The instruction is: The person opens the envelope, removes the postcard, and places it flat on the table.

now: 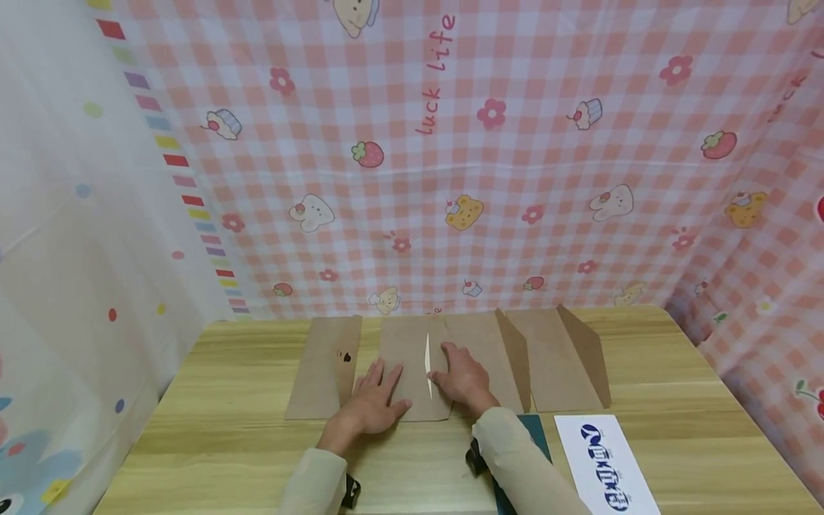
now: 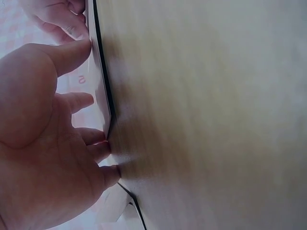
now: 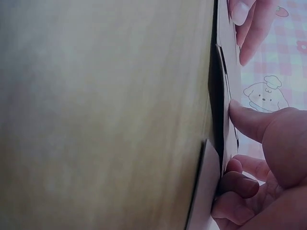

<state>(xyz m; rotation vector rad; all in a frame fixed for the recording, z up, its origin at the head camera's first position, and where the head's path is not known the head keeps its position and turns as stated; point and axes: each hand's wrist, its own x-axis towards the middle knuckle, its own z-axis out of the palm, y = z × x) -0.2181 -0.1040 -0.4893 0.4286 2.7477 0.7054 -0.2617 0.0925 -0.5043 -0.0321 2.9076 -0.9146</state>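
Note:
A brown kraft envelope (image 1: pixel 404 336) lies on the wooden table, a white strip (image 1: pixel 428 357) showing in the gap beside its flap (image 1: pixel 438 330). Spread fingers of my left hand (image 1: pixel 373 406) rest on the envelope's left part. On the flap side, my right hand (image 1: pixel 466 378) presses with thumb and forefinger stretched out, while its other fingers are bent in the right wrist view. Seen from the left wrist, the left thumb and fingertips (image 2: pixel 82 101) are along the envelope's near edge. The right thumb (image 3: pixel 247 120) touches the paper in the right wrist view.
To the left lies another kraft envelope (image 1: pixel 315 368) with a small dark mark. Two more, one envelope (image 1: pixel 473 340) partly under the right hand and one envelope (image 1: pixel 543 365) farther right, have raised flaps. A dark green sheet (image 1: pixel 536 433) and a white card (image 1: pixel 582 447) with blue print lie near the right forearm.

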